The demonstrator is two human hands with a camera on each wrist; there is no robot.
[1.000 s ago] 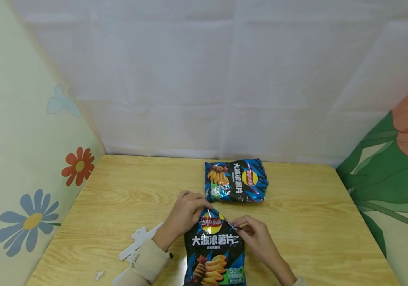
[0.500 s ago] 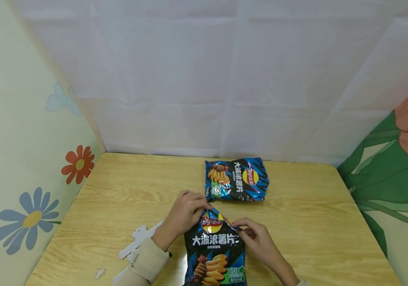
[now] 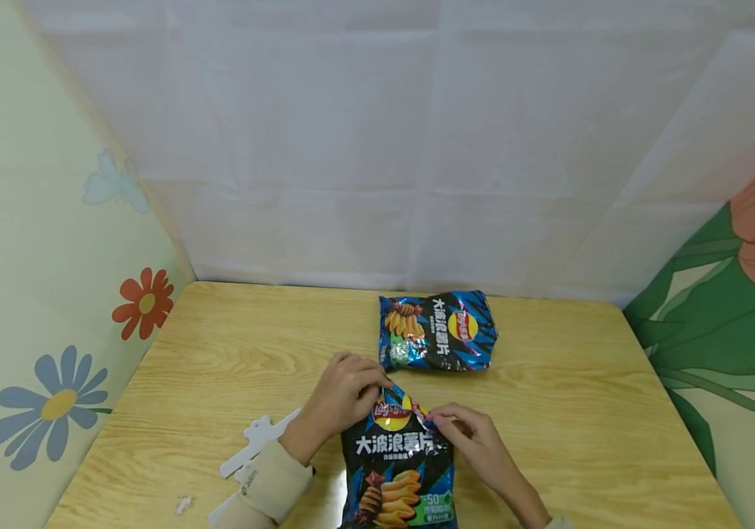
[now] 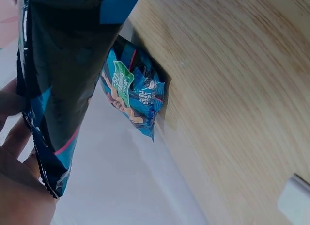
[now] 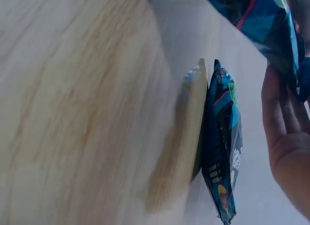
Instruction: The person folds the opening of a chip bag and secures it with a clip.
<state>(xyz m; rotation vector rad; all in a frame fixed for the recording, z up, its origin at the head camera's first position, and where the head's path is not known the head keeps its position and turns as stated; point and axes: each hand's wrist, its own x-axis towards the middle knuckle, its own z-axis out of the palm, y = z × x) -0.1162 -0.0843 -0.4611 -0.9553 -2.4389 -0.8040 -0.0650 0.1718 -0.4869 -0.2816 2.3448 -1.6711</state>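
Note:
A black and blue chip bag (image 3: 395,470) stands tilted at the table's near side, its printed face toward the head camera. My left hand (image 3: 345,391) pinches its top left corner; in the left wrist view the fingers (image 4: 17,137) hold the crimped edge of the bag (image 4: 63,65). My right hand (image 3: 479,444) pinches the top right edge, which is creased and folded there. In the right wrist view the right hand (image 5: 290,137) is at the bag's corner (image 5: 261,21). Whether the top seam is torn cannot be told.
A second chip bag (image 3: 439,330) lies on its side behind the held one, near the back of the wooden table (image 3: 251,330). White flat pieces (image 3: 259,443) lie beside the left sleeve, and a small white scrap (image 3: 183,505) is at the near left.
The bag's top right edge has creased and folded further at the right fingers, which have shifted slightly. The left hand has kept its hold.

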